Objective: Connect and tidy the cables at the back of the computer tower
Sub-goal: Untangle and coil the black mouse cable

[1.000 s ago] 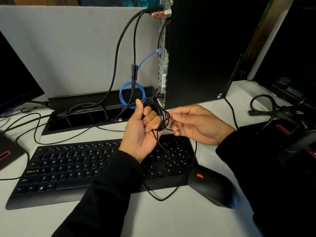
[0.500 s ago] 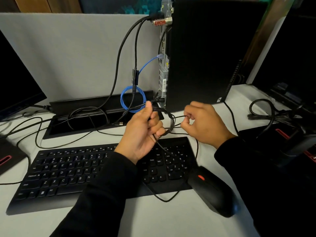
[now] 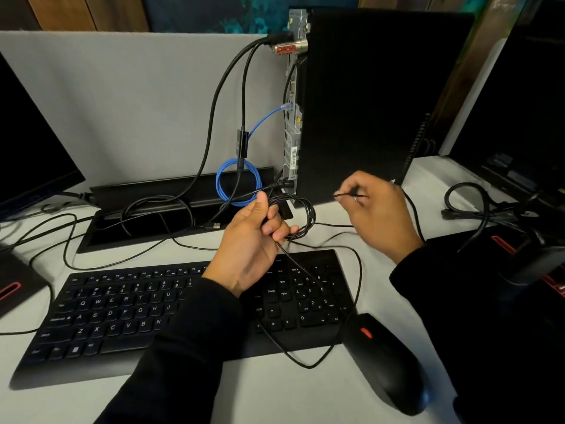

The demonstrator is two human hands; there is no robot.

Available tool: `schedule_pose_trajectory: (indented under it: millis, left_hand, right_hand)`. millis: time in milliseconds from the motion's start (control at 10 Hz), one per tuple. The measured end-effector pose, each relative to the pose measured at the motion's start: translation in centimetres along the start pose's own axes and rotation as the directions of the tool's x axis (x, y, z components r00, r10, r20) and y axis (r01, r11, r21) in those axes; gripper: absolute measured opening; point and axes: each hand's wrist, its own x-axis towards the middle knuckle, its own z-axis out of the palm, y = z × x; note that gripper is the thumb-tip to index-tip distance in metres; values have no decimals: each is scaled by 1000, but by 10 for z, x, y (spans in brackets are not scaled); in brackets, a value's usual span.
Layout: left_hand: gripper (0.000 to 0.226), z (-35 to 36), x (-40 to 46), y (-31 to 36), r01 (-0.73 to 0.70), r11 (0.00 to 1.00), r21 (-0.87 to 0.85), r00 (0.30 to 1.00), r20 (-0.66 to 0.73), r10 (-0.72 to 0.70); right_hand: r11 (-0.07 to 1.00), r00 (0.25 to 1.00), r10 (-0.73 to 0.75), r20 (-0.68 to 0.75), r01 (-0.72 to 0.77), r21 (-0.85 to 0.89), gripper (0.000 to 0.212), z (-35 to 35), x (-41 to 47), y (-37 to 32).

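Black cable coil (image 3: 307,217) gripped by left hand (image 3: 252,237) — right hand (image 3: 374,209) pinches its strand.

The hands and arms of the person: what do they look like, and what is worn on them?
Both hands are bare: the left hand and the right hand show no glove, ring or watch. Each arm is covered to the wrist by a long black sleeve, the left sleeve and the right sleeve, plain and without visible markings.

Head-worn camera looks forward and down, close over the desk (image 3: 305,402).
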Motion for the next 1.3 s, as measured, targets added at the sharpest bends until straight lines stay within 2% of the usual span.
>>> schedule_pose_trajectory:
  millis: [100, 200, 300, 400, 500, 600, 700, 800, 900, 1000, 1100, 1200, 1300]
  left_hand:
    - [40, 0, -1, 3, -18, 999, 26, 1000, -19, 19]
    - [38, -1, -3, 8, -30, 999, -43, 1000, 0, 30]
    - [39, -3, -3, 7, -32, 998, -56, 999, -5, 31]
    - [41, -2, -3, 8, -40, 998, -55, 999, -24, 39]
    - [42, -7, -2, 12, -48, 997, -64, 996, -72, 44]
    - [41, -15, -1, 16, -53, 998, -42, 992, -119, 48]
    - [40, -19, 0, 17, -36, 999, 32, 993, -115, 40]
    - [36, -18, -1, 20, -33, 998, 47, 996, -82, 37]
    - [32, -15, -2, 21, -19, 999, -45, 998, -59, 16]
    - [31, -13, -2, 17, -9, 994, -111, 997, -82, 0]
    - [32, -8, -4, 11, -19, 992, -124, 994, -105, 6]
    - [33, -3, -3, 6, -51, 986, -158, 993, -116, 33]
    - [34, -7, -1, 3, -70, 972, -223, 991, -125, 43]
  right_hand:
    - [918, 970, -236, -52, 205, -340, 10, -1, -4, 17]
    - [782, 873, 458, -167, -306, 543, 14, -3, 3, -5]
    - [2, 622, 687, 375, -518, 855, 16, -9, 7, -18]
    - [444, 722, 663, 198, -592, 672, 26, -9, 9, -20]
    - [928, 948, 246, -201, -290, -232, 34, -12, 5, -4]
    - [883, 977, 114, -179, -182, -433, 21, -14, -1, 14]
    - [801, 982, 183, -43, -174, -572, 45, -9, -1, 28]
    - [666, 979, 205, 12, -131, -734, 51, -7, 3, 34]
    - [614, 968, 247, 38, -126, -780, 56, -5, 3, 34]
    - [679, 977, 184, 109, -46, -733, 69, -1, -4, 25]
    - [777, 984, -69, 163, 156, -610, 77, 6, -13, 3]
    - [758, 921, -374, 107, 370, -536, 68, 15, -18, -28]
    - [705, 818, -551, 168, 563, -431, 45, 29, -25, -39]
